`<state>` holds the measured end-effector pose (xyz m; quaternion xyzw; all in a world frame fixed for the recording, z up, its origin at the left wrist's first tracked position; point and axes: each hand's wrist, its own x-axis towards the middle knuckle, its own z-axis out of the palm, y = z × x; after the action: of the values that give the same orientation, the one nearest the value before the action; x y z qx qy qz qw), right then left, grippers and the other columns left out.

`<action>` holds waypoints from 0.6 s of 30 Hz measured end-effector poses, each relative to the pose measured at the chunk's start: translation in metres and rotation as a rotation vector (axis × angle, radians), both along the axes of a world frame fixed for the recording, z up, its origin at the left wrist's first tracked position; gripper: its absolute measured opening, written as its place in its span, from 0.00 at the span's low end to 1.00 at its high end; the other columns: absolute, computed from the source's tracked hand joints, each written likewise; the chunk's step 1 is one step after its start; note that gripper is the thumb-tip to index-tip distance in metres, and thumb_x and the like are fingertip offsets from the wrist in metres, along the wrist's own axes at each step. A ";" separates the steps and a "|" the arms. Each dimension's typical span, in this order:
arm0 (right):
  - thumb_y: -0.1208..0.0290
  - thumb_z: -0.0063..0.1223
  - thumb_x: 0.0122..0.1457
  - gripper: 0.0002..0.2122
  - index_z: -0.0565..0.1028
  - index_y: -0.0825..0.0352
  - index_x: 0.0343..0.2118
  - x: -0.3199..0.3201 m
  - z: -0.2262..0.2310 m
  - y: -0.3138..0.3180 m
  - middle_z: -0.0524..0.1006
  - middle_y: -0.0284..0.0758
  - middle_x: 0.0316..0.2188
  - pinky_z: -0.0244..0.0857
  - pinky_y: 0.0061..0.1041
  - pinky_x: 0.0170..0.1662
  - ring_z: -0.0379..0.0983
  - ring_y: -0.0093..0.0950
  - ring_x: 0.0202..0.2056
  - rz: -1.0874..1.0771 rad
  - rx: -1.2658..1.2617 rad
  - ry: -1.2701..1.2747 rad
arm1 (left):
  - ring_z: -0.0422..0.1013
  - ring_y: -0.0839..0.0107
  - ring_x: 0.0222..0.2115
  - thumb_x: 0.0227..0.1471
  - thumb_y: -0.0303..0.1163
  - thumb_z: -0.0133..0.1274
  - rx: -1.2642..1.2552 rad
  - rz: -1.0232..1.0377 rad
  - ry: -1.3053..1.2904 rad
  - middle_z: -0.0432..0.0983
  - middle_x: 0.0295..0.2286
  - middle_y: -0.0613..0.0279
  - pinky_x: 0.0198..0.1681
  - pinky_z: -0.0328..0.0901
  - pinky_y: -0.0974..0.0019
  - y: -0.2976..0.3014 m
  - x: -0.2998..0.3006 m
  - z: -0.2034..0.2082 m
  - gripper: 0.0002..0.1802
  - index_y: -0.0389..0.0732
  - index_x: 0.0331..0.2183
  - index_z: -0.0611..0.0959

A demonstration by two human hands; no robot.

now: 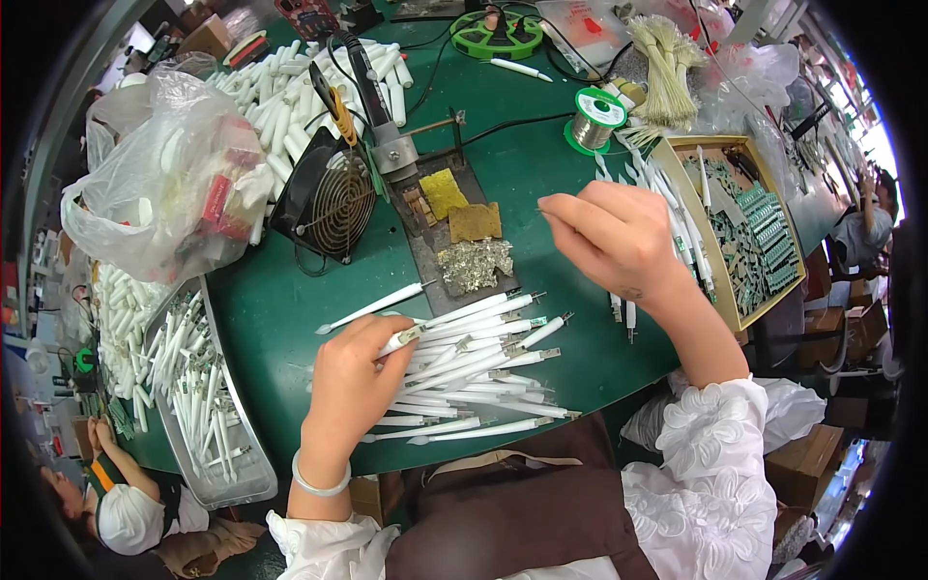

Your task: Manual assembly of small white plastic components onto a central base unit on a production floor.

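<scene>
Far left, co-worker [130, 517] seated, hands at the table edge. Next, metal tray [242, 491] full of white sticks, clear plastic bag [145, 198] above it, then black fan [333, 201]. Left hand [353, 377]: thumb and fingers pinching one white stick [399, 339], small green board at its end; held over the left side of the stick pile [474, 367], which lies on the green table [599, 362] near the person. Just above the pile: dark plate with silver metal lump [474, 267], brown pad [475, 222] and yellow sponge [442, 193] in a row. Right hand [619, 237]: raised right of the pads, thumb and forefinger in a narrow pinch; can't tell if anything tiny is between. Wire spool [594, 121] above it. Further right, more sticks [681, 217] beside shallow box [771, 303] holding green boards.
</scene>
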<state>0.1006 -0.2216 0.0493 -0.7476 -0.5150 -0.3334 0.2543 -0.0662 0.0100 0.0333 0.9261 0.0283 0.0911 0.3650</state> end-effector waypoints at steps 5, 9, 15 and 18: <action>0.82 0.61 0.40 0.08 0.77 0.67 0.27 -0.004 0.003 0.004 0.67 0.31 0.14 0.55 0.25 0.15 0.64 0.26 0.14 0.051 0.063 -0.011 | 0.68 0.69 0.19 0.43 0.22 0.58 0.013 -0.017 0.006 0.74 0.23 0.56 0.22 0.62 0.71 -0.002 -0.003 0.002 0.09 0.34 0.32 0.82; 0.82 0.60 0.40 0.08 0.78 0.67 0.26 -0.003 -0.001 -0.013 0.67 0.30 0.13 0.55 0.25 0.15 0.64 0.26 0.13 0.075 -0.025 0.092 | 0.68 0.72 0.19 0.43 0.22 0.59 -0.031 -0.033 0.011 0.75 0.24 0.57 0.20 0.61 0.72 -0.003 -0.008 0.001 0.10 0.34 0.33 0.82; 0.82 0.59 0.42 0.06 0.78 0.67 0.25 -0.027 -0.006 -0.013 0.70 0.31 0.14 0.55 0.24 0.16 0.64 0.25 0.14 0.209 0.019 0.337 | 0.71 0.74 0.22 0.42 0.25 0.62 -0.301 -0.094 -0.023 0.77 0.26 0.57 0.21 0.65 0.72 -0.036 0.004 0.003 0.13 0.34 0.34 0.82; 0.82 0.59 0.44 0.05 0.78 0.67 0.25 -0.029 -0.004 -0.015 0.70 0.30 0.15 0.55 0.21 0.17 0.63 0.22 0.14 0.240 -0.041 0.563 | 0.73 0.72 0.22 0.42 0.26 0.62 -0.174 -0.234 0.065 0.77 0.26 0.57 0.23 0.67 0.72 -0.036 0.005 -0.001 0.12 0.34 0.33 0.81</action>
<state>0.0711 -0.2363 0.0450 -0.7493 -0.5157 -0.0704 0.4094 -0.0615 -0.0262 0.0320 0.8904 -0.0603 0.0150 0.4508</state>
